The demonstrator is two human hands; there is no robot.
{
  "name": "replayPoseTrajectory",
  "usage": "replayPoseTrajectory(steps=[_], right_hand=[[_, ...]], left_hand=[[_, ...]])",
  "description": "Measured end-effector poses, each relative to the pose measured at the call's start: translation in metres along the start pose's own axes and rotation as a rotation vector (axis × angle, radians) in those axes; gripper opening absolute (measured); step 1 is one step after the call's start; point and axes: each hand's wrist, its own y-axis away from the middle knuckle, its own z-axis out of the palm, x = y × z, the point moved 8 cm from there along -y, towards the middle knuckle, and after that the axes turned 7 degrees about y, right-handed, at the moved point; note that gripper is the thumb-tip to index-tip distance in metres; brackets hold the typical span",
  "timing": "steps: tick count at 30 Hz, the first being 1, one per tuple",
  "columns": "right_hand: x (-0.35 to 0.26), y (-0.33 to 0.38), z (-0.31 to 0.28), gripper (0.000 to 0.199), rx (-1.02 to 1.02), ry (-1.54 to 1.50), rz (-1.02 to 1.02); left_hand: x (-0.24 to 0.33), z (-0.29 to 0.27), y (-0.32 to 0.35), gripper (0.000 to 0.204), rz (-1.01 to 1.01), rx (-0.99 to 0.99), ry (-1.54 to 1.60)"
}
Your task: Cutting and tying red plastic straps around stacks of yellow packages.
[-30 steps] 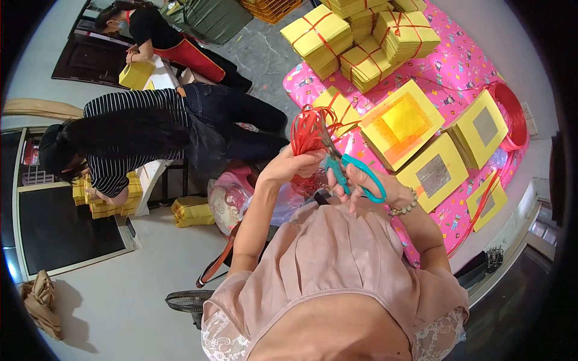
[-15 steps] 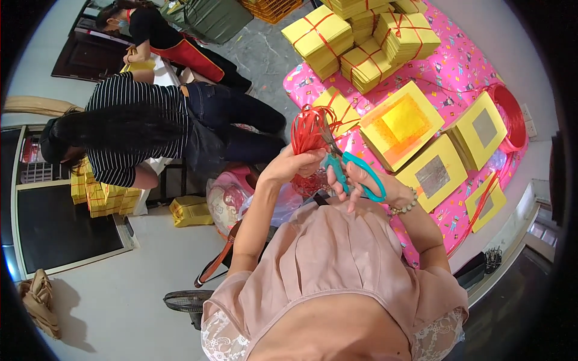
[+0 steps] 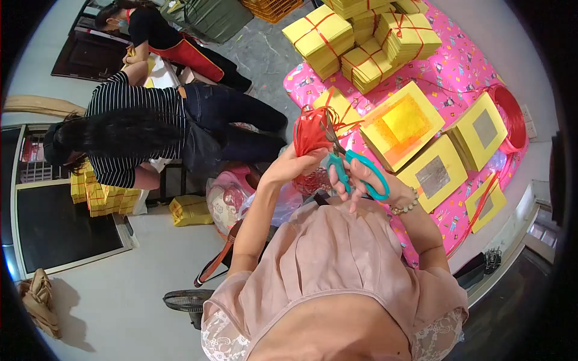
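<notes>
A bunch of thin red plastic strapping strips (image 3: pixel 310 133) is gripped in my left hand (image 3: pixel 293 165), its loose ends fanning out above the fist. My right hand (image 3: pixel 360 180) has its fingers through the teal handles of a pair of scissors (image 3: pixel 368 171). The scissor blades point up and left, against the right side of the red bunch; among the strips their tips are hard to make out. Just beyond the bunch lies a yellow paper piece (image 3: pixel 337 103) with red strips over it.
On the pink patterned table (image 3: pixel 448 66) stand tied yellow paper stacks (image 3: pixel 319 36), a stack with an orange square (image 3: pixel 402 123) and a red strap coil (image 3: pixel 510 117). A person in a striped top (image 3: pixel 138 123) works at left, another in a red apron (image 3: pixel 189 54) beyond. A fan (image 3: pixel 186 299) stands low left.
The red bunch and the scissors have shifted slightly; the scissor handles look a little farther apart. The person in stripes has moved an arm forward.
</notes>
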Motion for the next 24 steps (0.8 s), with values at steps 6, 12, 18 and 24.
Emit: replayPoseTrajectory(steps=[6, 12, 18, 24], right_hand=[[-0.001, 0.000, 0.003, 0.059, -0.051, -0.040, -0.011], [-0.005, 0.000, 0.000, 0.056, -0.057, -0.089, -0.044], [-0.009, 0.003, 0.001, 0.058, -0.023, -0.061, -0.068], [-0.008, 0.005, -0.004, 0.052, 0.064, -0.033, -0.103]], left_hand=[[0.001, -0.004, -0.003, 0.018, 0.034, 0.031, -0.103], [0.014, 0.002, -0.003, 0.024, 0.230, 0.044, -0.300], [0.023, 0.009, 0.000, 0.025, 0.401, 0.058, -0.545], [0.019, 0.005, -0.001, 0.023, 0.439, 0.064, -0.518]])
